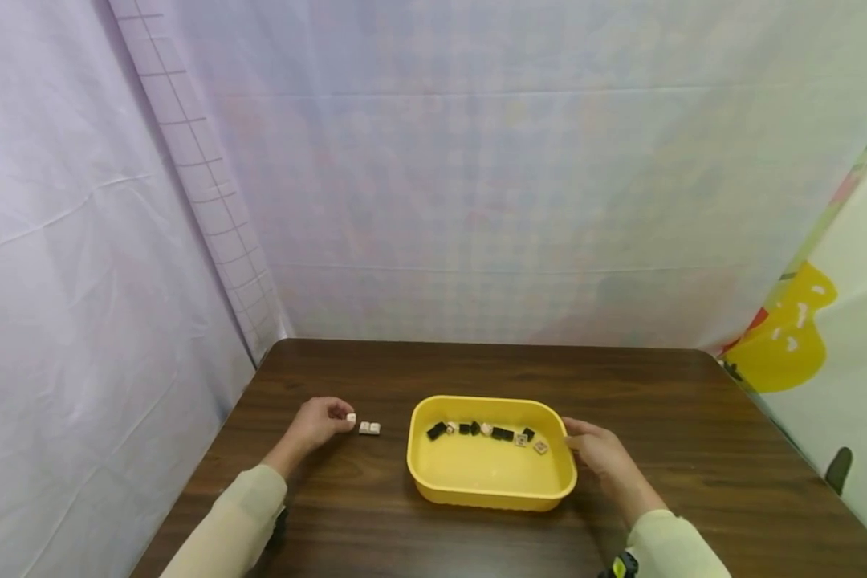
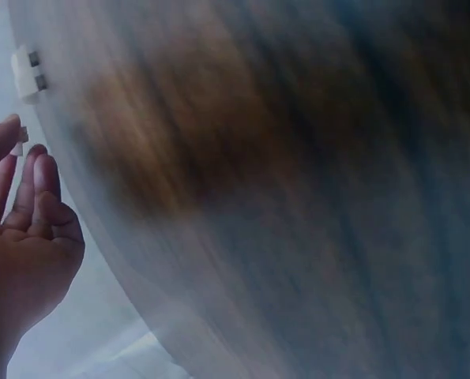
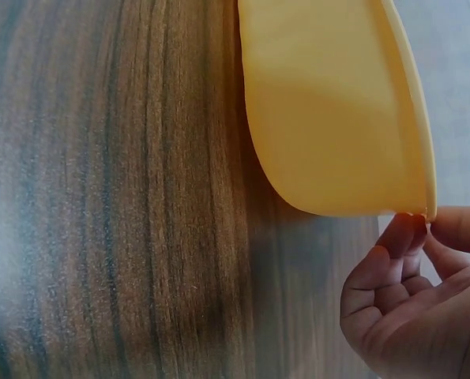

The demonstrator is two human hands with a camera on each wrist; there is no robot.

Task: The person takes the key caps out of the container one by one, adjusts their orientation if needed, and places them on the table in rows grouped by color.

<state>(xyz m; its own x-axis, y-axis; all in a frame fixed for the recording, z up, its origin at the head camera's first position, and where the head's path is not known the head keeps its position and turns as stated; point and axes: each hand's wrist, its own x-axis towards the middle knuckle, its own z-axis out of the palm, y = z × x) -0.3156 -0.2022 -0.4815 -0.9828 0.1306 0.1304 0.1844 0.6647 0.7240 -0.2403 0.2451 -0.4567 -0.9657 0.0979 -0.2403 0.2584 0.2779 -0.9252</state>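
My left hand point(image 1: 321, 423) pinches a small white keycap point(image 1: 351, 417) between thumb and fingertips, just left of two white keycaps point(image 1: 369, 429) that sit side by side on the table. In the left wrist view the pinched keycap point(image 2: 21, 140) shows at the fingertips of the left hand point(image 2: 29, 229). At the right end of a yellow plastic tub point(image 1: 487, 499), my right hand point(image 1: 607, 459) grips the rim. The right wrist view shows thumb and fingers of that hand point(image 3: 416, 292) pinching the tub's edge point(image 3: 429, 170). Several black and white keycaps point(image 1: 502, 434) lie inside the tub.
A dark brown wood-grain table point(image 1: 361, 530) bears everything. White curtains point(image 1: 477, 201) hang behind it and at its left side. At the right stands a white sheet with a yellow printed figure point(image 1: 783, 341).
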